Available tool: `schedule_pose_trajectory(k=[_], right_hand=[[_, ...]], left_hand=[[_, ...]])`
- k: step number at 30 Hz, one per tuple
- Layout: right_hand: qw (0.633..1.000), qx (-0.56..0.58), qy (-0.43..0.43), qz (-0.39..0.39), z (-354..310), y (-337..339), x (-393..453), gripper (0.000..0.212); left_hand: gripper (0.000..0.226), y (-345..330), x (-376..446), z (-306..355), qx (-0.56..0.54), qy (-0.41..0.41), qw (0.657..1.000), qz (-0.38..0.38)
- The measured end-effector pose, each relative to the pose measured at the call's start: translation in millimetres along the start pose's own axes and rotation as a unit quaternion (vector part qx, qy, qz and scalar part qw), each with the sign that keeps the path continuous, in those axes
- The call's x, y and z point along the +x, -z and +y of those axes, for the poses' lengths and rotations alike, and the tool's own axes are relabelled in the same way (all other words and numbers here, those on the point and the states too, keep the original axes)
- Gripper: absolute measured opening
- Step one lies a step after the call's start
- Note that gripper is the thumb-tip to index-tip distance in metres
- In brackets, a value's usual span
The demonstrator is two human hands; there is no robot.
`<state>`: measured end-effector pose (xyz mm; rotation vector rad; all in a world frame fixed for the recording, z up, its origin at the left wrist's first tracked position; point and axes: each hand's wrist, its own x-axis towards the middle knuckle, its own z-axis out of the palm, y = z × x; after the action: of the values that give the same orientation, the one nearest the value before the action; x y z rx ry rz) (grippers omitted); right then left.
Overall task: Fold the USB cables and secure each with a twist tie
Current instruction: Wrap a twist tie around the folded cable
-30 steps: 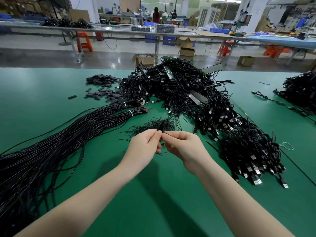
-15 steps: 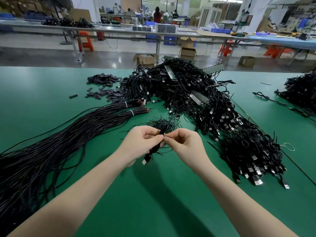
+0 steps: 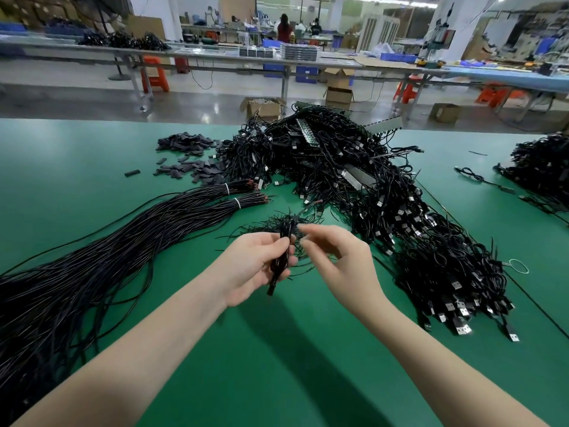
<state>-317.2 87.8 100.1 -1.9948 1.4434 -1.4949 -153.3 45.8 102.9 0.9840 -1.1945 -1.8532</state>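
the left hand [image 3: 252,266] is gripping the folded cable [image 3: 281,257]; the right hand [image 3: 335,260], fingers loosely curled and empty, is drawing away toward 3 o'clock; the tie is probably just twisted.

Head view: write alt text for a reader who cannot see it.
A person's left hand grips a folded black USB cable above a green table, while the right hand hovers beside it with fingers curled, seemingly holding nothing. A heap of bundled USB cables lies right, long loose cables left.
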Motion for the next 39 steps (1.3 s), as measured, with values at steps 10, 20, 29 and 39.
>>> schedule_pose_trajectory(k=[10, 20, 29, 39], right_hand=[[0.909, 0.291, -0.297, -0.042, -9, 3, -6, 0.011], [0.882, 0.268, -0.357, -0.152, -14, 20, 4, 0.014], [0.813, 0.402, -0.395, -0.148, -21, 14, 2, 0.018], [0.835, 0.39, -0.377, -0.092, -23, 16, -1, 0.003]], left_hand=[[0.029, -5, -6, -4, 0.206, -0.191, 0.959, 0.028], [0.028, 1, -12, -3, 0.281, -0.215, 0.935, -0.006], [0.024, 3, -10, 9, 0.199, -0.2, 0.957, -0.064], [0.018, 0, -11, -1, 0.156, -0.19, 0.969, -0.026]])
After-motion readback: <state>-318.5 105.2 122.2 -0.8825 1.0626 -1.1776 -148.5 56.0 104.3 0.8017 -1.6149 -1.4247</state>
